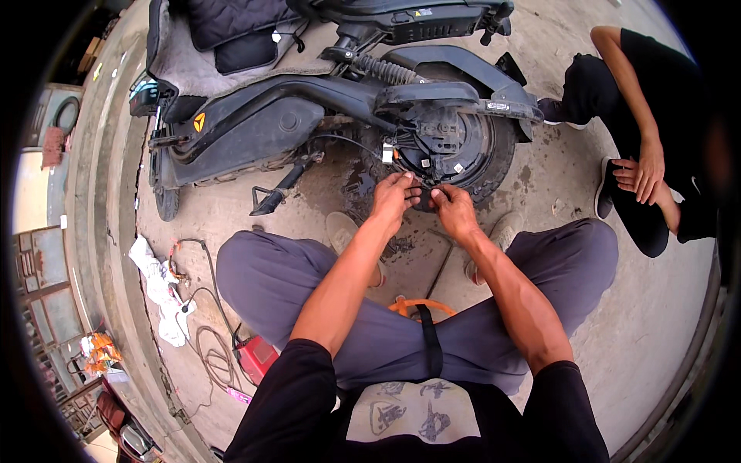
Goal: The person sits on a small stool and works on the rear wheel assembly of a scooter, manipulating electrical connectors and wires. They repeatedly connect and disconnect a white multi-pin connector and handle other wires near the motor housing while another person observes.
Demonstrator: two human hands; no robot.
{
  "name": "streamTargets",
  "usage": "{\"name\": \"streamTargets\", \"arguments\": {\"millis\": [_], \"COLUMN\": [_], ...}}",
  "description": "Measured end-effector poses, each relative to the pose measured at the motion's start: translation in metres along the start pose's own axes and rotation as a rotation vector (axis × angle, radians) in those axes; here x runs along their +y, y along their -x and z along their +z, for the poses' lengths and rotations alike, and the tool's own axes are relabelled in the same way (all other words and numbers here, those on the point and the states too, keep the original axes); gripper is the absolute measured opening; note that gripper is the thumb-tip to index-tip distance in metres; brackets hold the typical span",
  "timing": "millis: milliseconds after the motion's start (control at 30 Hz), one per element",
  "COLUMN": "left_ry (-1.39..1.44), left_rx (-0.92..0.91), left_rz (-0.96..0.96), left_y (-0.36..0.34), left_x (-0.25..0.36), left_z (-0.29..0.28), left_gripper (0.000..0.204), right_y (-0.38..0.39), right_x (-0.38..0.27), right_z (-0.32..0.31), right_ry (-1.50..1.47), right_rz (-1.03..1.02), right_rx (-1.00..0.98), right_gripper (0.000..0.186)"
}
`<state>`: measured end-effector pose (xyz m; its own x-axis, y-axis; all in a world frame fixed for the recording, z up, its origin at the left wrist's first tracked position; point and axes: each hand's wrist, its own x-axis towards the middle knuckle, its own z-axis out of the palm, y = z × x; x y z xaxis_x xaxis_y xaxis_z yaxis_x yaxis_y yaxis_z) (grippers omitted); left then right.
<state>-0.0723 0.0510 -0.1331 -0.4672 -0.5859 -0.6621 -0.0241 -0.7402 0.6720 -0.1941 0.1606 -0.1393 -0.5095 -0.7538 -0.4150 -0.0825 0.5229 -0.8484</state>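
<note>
A dark electric scooter [255, 116] stands in front of me with its rear wheel [505, 150] close to my hands. The wheel's hub [440, 143] is exposed, with thin wires and small white-tagged parts around it. At the lower edge of the hub, my left hand [395, 202] is closed in a pinch. My right hand [455, 211] pinches just beside it, thumb against fingers. Something small and dark, perhaps wire, runs between the fingertips, too small to name. A white connector or tag [387, 153] hangs on a cable above my left hand.
The kickstand [287, 185] juts out at left. A red box [256, 359] with cables and a white cloth [160, 289] lie on the concrete at lower left. An orange stool edge [421, 306] shows between my legs. Another person [648, 131] crouches at right, hands together.
</note>
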Motion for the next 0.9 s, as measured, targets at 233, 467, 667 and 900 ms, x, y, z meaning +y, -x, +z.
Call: {"name": "streamTargets", "arguments": {"millis": [233, 467, 667, 900], "left_ry": [-0.139, -0.089, 0.082, 0.108], "left_rx": [-0.112, -0.085, 0.172, 0.228], "left_rz": [-0.022, 0.036, 0.131, 0.164], "left_y": [0.001, -0.001, -0.009, -0.007], "left_x": [-0.017, -0.014, 0.007, 0.004], "left_z": [0.005, 0.018, 0.009, 0.009], "left_gripper": [0.014, 0.018, 0.024, 0.025], "right_y": [-0.001, 0.004, 0.01, 0.007], "right_x": [-0.003, -0.01, -0.014, -0.023], "right_z": [0.0, -0.009, -0.007, -0.006], "right_ry": [-0.245, -0.367, -0.304, -0.239], "right_rz": [0.139, 0.156, 0.133, 0.109], "right_rx": [-0.029, -0.036, 0.026, 0.012], "right_gripper": [0.025, 0.029, 0.026, 0.023]}}
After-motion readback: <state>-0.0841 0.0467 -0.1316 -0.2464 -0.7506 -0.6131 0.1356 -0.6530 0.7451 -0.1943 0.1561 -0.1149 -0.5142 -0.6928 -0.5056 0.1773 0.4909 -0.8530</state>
